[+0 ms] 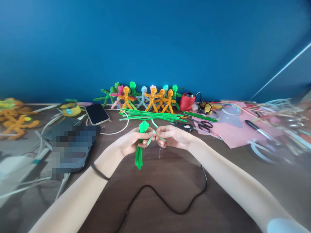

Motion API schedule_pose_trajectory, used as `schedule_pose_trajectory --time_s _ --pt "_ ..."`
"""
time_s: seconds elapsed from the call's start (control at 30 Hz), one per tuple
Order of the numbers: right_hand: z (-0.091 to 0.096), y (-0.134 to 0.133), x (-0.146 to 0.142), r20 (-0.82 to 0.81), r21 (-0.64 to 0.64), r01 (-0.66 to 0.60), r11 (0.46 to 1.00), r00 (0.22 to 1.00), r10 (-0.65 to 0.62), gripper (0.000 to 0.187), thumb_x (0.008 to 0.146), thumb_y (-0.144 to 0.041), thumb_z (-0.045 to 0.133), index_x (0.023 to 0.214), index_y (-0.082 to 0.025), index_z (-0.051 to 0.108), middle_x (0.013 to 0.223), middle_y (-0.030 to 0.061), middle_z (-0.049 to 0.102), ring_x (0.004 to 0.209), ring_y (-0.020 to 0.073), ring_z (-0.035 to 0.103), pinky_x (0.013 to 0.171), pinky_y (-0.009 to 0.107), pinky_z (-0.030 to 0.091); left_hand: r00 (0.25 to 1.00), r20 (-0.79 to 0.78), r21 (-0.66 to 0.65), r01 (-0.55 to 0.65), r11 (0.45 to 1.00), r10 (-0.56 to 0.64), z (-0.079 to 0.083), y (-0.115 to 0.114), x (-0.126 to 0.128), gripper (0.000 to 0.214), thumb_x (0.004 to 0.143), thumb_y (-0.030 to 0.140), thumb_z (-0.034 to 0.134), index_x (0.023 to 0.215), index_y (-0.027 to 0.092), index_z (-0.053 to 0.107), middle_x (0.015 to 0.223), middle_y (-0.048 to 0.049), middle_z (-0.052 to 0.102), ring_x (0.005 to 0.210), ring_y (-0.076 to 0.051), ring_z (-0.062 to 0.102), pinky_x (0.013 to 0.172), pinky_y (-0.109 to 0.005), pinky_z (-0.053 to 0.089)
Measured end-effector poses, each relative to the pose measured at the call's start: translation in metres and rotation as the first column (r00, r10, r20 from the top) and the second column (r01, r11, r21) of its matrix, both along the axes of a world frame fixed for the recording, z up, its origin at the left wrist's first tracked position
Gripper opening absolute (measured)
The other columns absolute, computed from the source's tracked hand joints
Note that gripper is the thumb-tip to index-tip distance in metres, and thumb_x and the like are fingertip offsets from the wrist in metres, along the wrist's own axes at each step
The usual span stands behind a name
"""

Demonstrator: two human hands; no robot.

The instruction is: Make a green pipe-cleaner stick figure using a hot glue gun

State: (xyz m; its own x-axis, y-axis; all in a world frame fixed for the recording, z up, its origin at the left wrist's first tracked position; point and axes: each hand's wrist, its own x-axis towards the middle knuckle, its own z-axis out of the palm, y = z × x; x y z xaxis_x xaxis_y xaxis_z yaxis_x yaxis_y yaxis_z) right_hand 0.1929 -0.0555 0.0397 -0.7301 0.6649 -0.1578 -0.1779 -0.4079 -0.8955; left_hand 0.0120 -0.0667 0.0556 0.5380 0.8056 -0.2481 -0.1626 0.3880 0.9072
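Note:
My left hand point(132, 142) is closed around a bright green pipe-cleaner figure point(140, 145), its coiled head up and its doubled legs hanging below my fist. My right hand point(171, 136) pinches a paler green pipe cleaner point(152, 138) that crosses the figure just under the head; one end curves up behind my fingers. Both hands meet above the dark brown table point(170, 181). A loose bundle of green pipe cleaners point(150, 115) lies just beyond my hands.
A row of finished pipe-cleaner figures point(145, 97) stands against the blue wall. A phone point(97, 113) and a blurred tablet point(73, 145) lie at left. Scissors point(205, 124), red twine point(187, 101), pink paper point(235, 131) and clutter fill the right. A black cable point(165, 200) loops near me.

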Motion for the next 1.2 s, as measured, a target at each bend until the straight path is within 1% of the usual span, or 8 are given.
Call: schedule_pose_trajectory --time_s 0.27,0.47,0.63,0.8,0.93,1.0,1.1,1.2 --pt "-0.003 0.002 0.000 -0.012 -0.042 -0.059 0.997 0.998 0.058 0.022 0.070 -0.030 0.071 0.066 -0.010 0.060 0.047 -0.0038 0.051 0.046 0.0071 0.051 0.050 0.021 0.038 0.999 0.038 -0.035 0.024 0.999 -0.022 -0.004 0.000 0.000 0.004 0.066 0.011 0.065 0.065 0.008 0.062 0.059 -0.0007 0.054 0.042 0.000 0.031 0.036 -0.014 0.020" --pt "-0.001 0.002 0.002 0.040 -0.007 -0.011 1.000 0.999 0.011 0.028 0.071 -0.037 0.070 0.073 -0.010 0.062 0.052 -0.0022 0.056 0.046 0.0063 0.051 0.048 0.020 0.038 0.998 0.063 -0.036 -0.002 0.999 0.004 -0.003 0.000 0.000 0.008 0.066 0.014 0.069 0.067 0.008 0.063 0.062 -0.0003 0.054 0.042 0.000 0.031 0.036 -0.012 0.022" --pt "0.006 0.003 0.008 0.190 0.110 -0.007 0.994 0.982 -0.014 0.027 0.072 -0.038 0.068 0.076 -0.011 0.063 0.063 0.0022 0.064 0.052 0.0073 0.056 0.049 0.019 0.038 0.998 0.013 -0.012 -0.065 0.998 0.065 -0.001 0.005 -0.006 0.010 0.064 0.014 0.071 0.066 0.009 0.063 0.061 0.0009 0.051 0.042 0.001 0.031 0.034 -0.012 0.021" --pt "0.009 0.008 0.017 0.337 0.207 -0.083 0.975 0.942 0.008 0.019 0.070 -0.030 0.068 0.075 -0.012 0.062 0.054 -0.0027 0.056 0.048 0.0054 0.050 0.050 0.019 0.039 0.991 -0.040 0.025 -0.127 0.992 0.128 0.000 0.008 -0.011 0.009 0.064 0.014 0.071 0.066 0.008 0.064 0.061 0.0006 0.051 0.042 0.000 0.034 0.034 -0.012 0.022" --pt "0.011 0.010 0.022 0.563 0.417 -0.089 0.905 0.807 -0.180 0.017 0.073 -0.027 0.063 0.080 -0.012 0.064 0.050 -0.0035 0.053 0.046 0.0065 0.047 0.046 0.020 0.038 0.977 -0.073 0.030 -0.198 0.980 0.200 0.000 0.009 -0.011 0.008 0.067 0.012 0.068 0.065 0.007 0.064 0.061 0.0001 0.050 0.042 0.000 0.033 0.033 -0.012 0.020" --pt "0.012 0.009 0.020 0.569 0.476 -0.050 0.878 0.778 -0.264 0.024 0.080 -0.035 0.055 0.081 -0.013 0.063 0.048 -0.0039 0.051 0.044 0.0065 0.046 0.045 0.020 0.038 0.972 -0.083 0.033 -0.217 0.976 0.219 -0.001 0.009 -0.010 0.008 0.067 0.013 0.068 0.065 0.007 0.063 0.062 -0.0007 0.052 0.042 0.000 0.034 0.033 -0.012 0.020" --pt "0.011 0.005 0.012 0.515 0.482 -0.060 0.874 0.826 -0.227 0.032 0.080 -0.044 0.053 0.077 -0.013 0.060 0.050 -0.0038 0.051 0.043 0.0062 0.045 0.045 0.020 0.038 0.975 -0.089 0.037 -0.202 0.979 0.205 -0.006 0.011 -0.010 0.011 0.065 0.015 0.071 0.068 0.008 0.063 0.061 -0.0001 0.051 0.042 0.000 0.033 0.034 -0.013 0.019" --pt "0.004 0.002 0.004 0.525 0.540 -0.089 0.837 0.812 -0.253 0.025 0.078 -0.037 0.057 0.069 -0.014 0.057 0.047 -0.0049 0.049 0.040 0.0059 0.043 0.044 0.020 0.034 0.966 -0.106 0.054 -0.232 0.971 0.236 -0.011 0.014 -0.009 0.014 0.062 0.013 0.072 0.072 0.009 0.063 0.056 0.0021 0.048 0.043 -0.002 0.035 0.034 -0.013 0.020"
